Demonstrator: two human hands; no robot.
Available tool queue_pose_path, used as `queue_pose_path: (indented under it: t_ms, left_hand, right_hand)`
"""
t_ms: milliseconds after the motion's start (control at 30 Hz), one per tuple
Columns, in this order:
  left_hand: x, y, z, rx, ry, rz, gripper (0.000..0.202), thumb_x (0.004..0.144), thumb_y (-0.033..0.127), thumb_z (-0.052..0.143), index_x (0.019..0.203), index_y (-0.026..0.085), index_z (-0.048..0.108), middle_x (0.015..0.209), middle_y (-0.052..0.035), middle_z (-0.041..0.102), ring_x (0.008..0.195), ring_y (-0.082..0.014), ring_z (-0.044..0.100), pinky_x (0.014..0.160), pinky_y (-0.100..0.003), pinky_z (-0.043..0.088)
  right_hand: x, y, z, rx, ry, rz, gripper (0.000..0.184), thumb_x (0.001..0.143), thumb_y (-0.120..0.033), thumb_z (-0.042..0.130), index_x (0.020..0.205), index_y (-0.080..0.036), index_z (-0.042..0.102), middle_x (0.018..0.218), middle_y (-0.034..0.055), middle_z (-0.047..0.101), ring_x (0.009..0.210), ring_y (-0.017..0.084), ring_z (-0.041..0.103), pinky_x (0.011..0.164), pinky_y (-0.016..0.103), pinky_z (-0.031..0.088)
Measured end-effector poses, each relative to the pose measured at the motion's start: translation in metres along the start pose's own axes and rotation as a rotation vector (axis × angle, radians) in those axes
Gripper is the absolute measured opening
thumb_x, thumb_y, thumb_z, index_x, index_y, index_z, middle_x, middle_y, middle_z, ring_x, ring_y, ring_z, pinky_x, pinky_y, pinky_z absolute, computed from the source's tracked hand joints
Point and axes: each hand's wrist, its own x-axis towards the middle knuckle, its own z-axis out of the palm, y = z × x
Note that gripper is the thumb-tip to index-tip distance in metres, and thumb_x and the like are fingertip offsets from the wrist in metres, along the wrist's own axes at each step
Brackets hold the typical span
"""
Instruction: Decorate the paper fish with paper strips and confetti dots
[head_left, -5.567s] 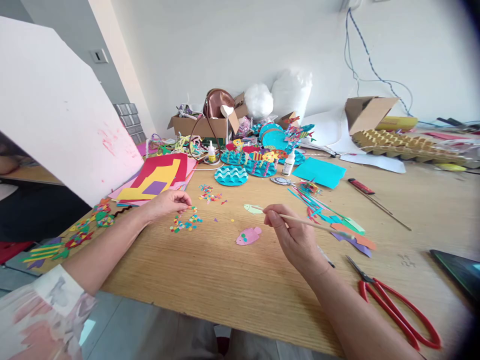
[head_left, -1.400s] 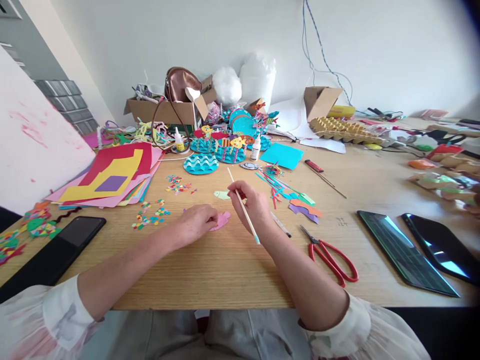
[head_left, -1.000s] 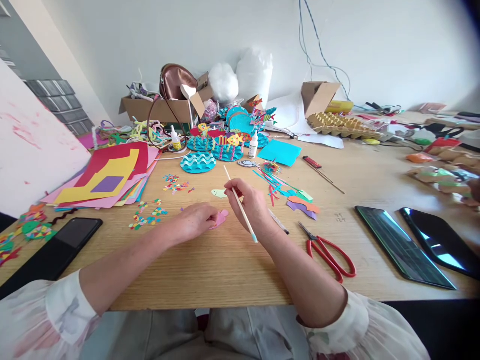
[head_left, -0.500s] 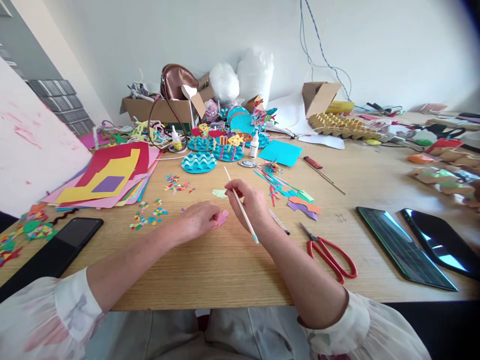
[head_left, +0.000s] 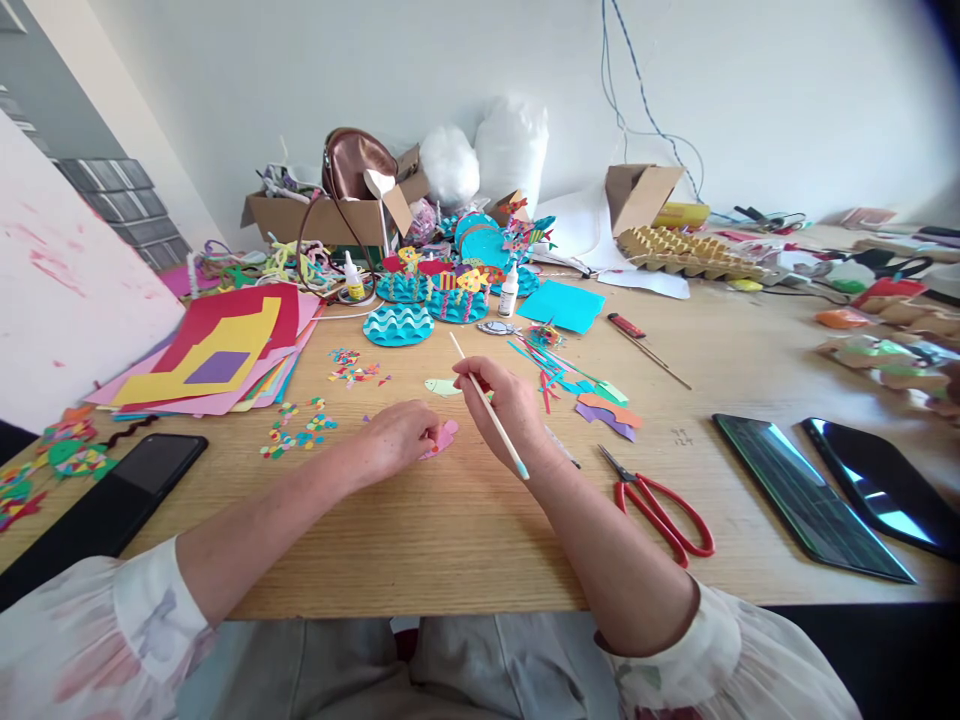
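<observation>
- Head view, right hand (head_left: 506,405): thumb and fingers closed round a stick (head_left: 491,410), pencil-fashion.
- Stick: held aslant, long axis from far left to near right; plain tip pointing away, blue-tipped end back.
- Left hand (head_left: 405,438): fingers curled, tips down at the pink fish (head_left: 442,441); whether anything is pinched, cannot tell.
- Pink fish: on the table (head_left: 420,545), partly covered by the left hand; tail to the far right, long axis oblique.
- Green fish (head_left: 439,387): beyond the pink one, head left, axis roughly crosswise, tail end behind the right hand.
- Dots (head_left: 300,432): multicoloured, scattered left of the left hand.
- Scissors (head_left: 660,510): red-handled, right of the right forearm (head_left: 600,540), blades pointing far left.
</observation>
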Motion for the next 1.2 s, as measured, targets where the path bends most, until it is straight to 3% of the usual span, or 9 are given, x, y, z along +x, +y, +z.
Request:
queue_pose_path:
  t_ms: [200, 367, 467, 567, 667, 800, 1200]
  left_hand:
    - [0.001, -0.004, 0.005, 0.015, 0.067, 0.017, 0.026, 0.081, 0.028, 0.043, 0.061, 0.016, 0.057, 0.063, 0.0003, 0.053, 0.061, -0.0124, 0.048, 0.052, -0.024, 0.025]
    - [-0.001, -0.006, 0.005, 0.007, 0.139, 0.005, 0.023, 0.08, 0.028, 0.044, 0.062, 0.017, 0.052, 0.063, 0.0012, 0.053, 0.059, -0.0118, 0.047, 0.051, -0.023, 0.026]
    - [-0.012, -0.009, 0.003, -0.001, 0.194, -0.003, 0.016, 0.08, 0.021, 0.043, 0.068, 0.017, 0.053, 0.067, 0.0014, 0.054, 0.062, -0.012, 0.049, 0.054, -0.023, 0.031]
    - [-0.029, -0.016, 0.007, 0.036, 0.276, 0.098, 0.017, 0.081, 0.014, 0.04, 0.075, 0.017, 0.056, 0.074, -0.0009, 0.057, 0.073, -0.0143, 0.053, 0.065, -0.025, 0.04]
    - [-0.044, -0.023, 0.02, 0.078, 0.35, 0.228, 0.023, 0.081, 0.008, 0.037, 0.082, 0.016, 0.058, 0.084, -0.0048, 0.061, 0.084, -0.0168, 0.055, 0.075, -0.03, 0.044]
    - [-0.051, -0.03, 0.037, 0.078, 0.444, 0.327, 0.03, 0.08, 0.004, 0.034, 0.091, 0.016, 0.059, 0.096, -0.0068, 0.062, 0.093, -0.0169, 0.055, 0.082, -0.033, 0.047]
    - [-0.05, -0.033, 0.045, 0.116, 0.539, 0.35, 0.027, 0.082, 0.005, 0.035, 0.089, 0.014, 0.06, 0.095, -0.0075, 0.063, 0.093, -0.0169, 0.056, 0.082, -0.033, 0.049]
  right_hand:
    - [0.002, 0.003, 0.001, 0.015, 0.011, 0.027, 0.021, 0.079, -0.016, 0.045, 0.09, -0.019, 0.063, 0.075, 0.0014, 0.068, 0.07, 0.013, 0.062, 0.064, 0.022, 0.044]
    - [0.002, 0.005, -0.002, 0.056, 0.033, -0.047, 0.02, 0.083, -0.022, 0.044, 0.09, -0.019, 0.062, 0.072, 0.0012, 0.067, 0.069, 0.012, 0.061, 0.063, 0.022, 0.043]
    - [0.002, 0.008, -0.006, 0.094, 0.068, -0.109, 0.024, 0.086, -0.029, 0.042, 0.076, -0.018, 0.061, 0.068, 0.0015, 0.064, 0.062, 0.011, 0.059, 0.058, 0.021, 0.042]
    - [0.002, 0.007, -0.012, 0.121, 0.073, -0.091, 0.031, 0.087, -0.033, 0.038, 0.066, -0.018, 0.055, 0.057, -0.0006, 0.059, 0.051, 0.009, 0.054, 0.053, 0.02, 0.038]
    - [-0.001, 0.002, -0.013, 0.151, -0.042, -0.077, 0.031, 0.088, -0.034, 0.036, 0.068, -0.018, 0.053, 0.047, -0.0039, 0.051, 0.044, 0.008, 0.048, 0.049, 0.018, 0.035]
    - [-0.007, -0.007, -0.006, 0.072, -0.251, -0.127, 0.031, 0.089, -0.031, 0.034, 0.067, -0.018, 0.052, 0.047, -0.0038, 0.05, 0.044, 0.008, 0.047, 0.049, 0.018, 0.033]
    - [-0.009, -0.003, 0.009, -0.004, -0.313, -0.169, 0.03, 0.089, -0.032, 0.033, 0.068, -0.019, 0.05, 0.055, -0.0018, 0.054, 0.048, 0.008, 0.047, 0.051, 0.018, 0.033]
